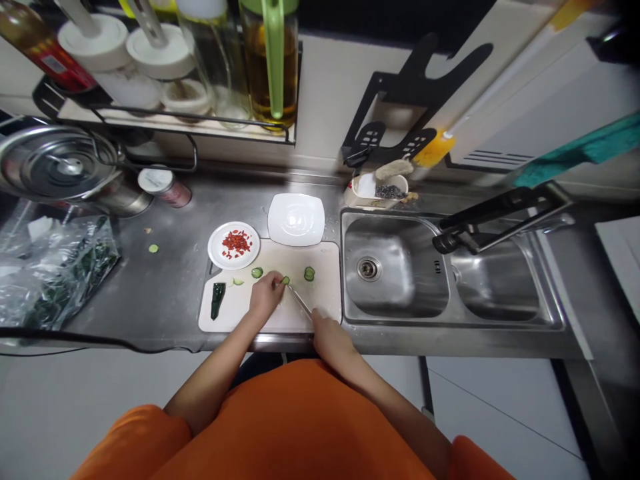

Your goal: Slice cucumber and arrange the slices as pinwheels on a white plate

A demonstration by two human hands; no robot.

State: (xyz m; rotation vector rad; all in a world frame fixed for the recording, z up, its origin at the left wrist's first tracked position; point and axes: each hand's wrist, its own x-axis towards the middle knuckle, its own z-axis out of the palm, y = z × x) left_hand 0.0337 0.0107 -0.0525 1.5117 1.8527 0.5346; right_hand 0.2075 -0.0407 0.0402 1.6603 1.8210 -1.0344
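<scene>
We hold the knife (300,301) in the right hand (332,337), fingers wrapped around its handle, blade angled forward and left toward the left hand (266,295). The left hand's fingers are drawn together at a cucumber slice (286,281), which lies just beside the fingertips at the blade's tip; we cannot tell whether they pinch it. Both hands are over the cutting board (325,293). More slices (309,274) lie ahead of the right hand. We locate the dark green piece (218,300) left of the left hand, the round plate (214,248) ahead and left of it, and the square plate (295,219) farther ahead.
</scene>
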